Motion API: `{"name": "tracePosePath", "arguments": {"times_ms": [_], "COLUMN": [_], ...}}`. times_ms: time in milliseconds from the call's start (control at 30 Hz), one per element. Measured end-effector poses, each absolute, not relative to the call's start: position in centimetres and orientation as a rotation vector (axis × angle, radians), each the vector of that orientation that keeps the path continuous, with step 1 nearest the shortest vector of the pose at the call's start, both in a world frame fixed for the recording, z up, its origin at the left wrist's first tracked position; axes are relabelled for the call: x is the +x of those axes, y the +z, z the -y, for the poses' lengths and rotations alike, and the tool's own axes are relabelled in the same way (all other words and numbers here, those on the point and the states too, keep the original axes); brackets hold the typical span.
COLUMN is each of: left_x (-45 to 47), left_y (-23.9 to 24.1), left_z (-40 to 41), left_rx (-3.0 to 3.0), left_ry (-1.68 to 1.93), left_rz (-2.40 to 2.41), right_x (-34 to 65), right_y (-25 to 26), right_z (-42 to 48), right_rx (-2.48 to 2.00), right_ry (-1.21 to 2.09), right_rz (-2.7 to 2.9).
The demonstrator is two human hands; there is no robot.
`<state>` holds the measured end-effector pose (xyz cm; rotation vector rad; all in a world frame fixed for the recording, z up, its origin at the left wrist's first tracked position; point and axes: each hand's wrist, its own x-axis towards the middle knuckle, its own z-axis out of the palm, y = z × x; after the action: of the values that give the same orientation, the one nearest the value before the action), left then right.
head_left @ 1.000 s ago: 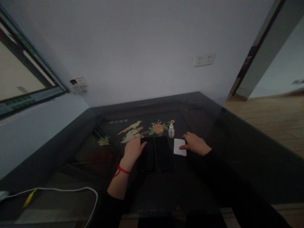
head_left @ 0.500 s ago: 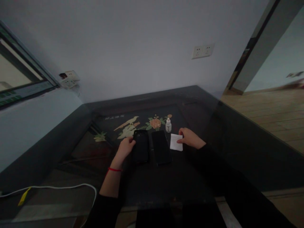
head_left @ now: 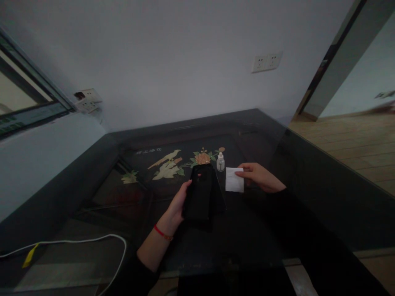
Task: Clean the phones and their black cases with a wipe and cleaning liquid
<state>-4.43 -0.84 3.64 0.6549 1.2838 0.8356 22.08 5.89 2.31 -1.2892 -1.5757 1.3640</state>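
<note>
Clearly, each hand is busy: left hand [head_left: 178,204] on a matte black phone-shaped slab [head_left: 199,199], right hand [head_left: 261,177] on a folded white square of cloth or paper [head_left: 234,181].

Nearest, a red string bracelet [head_left: 163,233] circles the left wrist; from the slab's eight o'clock, that grip clasps its long side, probably to keep its face clear (phone or case, it is too dark to tell). At three o'clock, partly hidden by it, a thin black flat phone [head_left: 219,200] lies on the dark glossy table [head_left: 308,176]. Toward two o'clock, the right grip pinches the square by its outer edge, likely leaving most of it free. At one o'clock, a small clear white-capped bottle [head_left: 220,163] stands upright within reach.
</note>
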Motion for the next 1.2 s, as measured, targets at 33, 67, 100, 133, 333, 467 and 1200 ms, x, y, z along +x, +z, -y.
{"name": "tracePosePath", "arguments": {"times_ms": [33,67,100,133,333,467,1200], "left_x": [-4.2,-4.0,-3.9,-3.8,-2.9,-2.1,-1.7], "left_y": [3.8,3.9,4.0,3.9,2.5,2.7,3.4], "left_z": [1.1,1.4,1.6,1.9,3.4,4.4,5.2], "left_rx": [0.613,0.556,0.459,0.384,0.304,0.358,0.531], "left_ry": [0.823,0.804,0.784,0.777,0.625,0.533,0.726], "left_rz": [-1.244,-1.180,-1.065,-0.946,-0.571,-0.648,-0.745], "right_x": [22.2,22.1,21.9,21.5,17.9,16.8,17.8], "right_y": [2.6,3.0,3.3,3.6,4.4,4.0,4.4], "right_z": [-5.6,-5.3,-5.0,-4.5,-1.4,0.0,-0.5], "right_rx": [-1.267,-1.238,-1.198,-1.153,-0.984,-0.893,-0.906], "right_ry": [1.347,1.324,1.291,1.245,0.779,0.508,0.644], "right_rz": [1.534,1.488,1.436,1.385,1.470,1.890,2.135]}}
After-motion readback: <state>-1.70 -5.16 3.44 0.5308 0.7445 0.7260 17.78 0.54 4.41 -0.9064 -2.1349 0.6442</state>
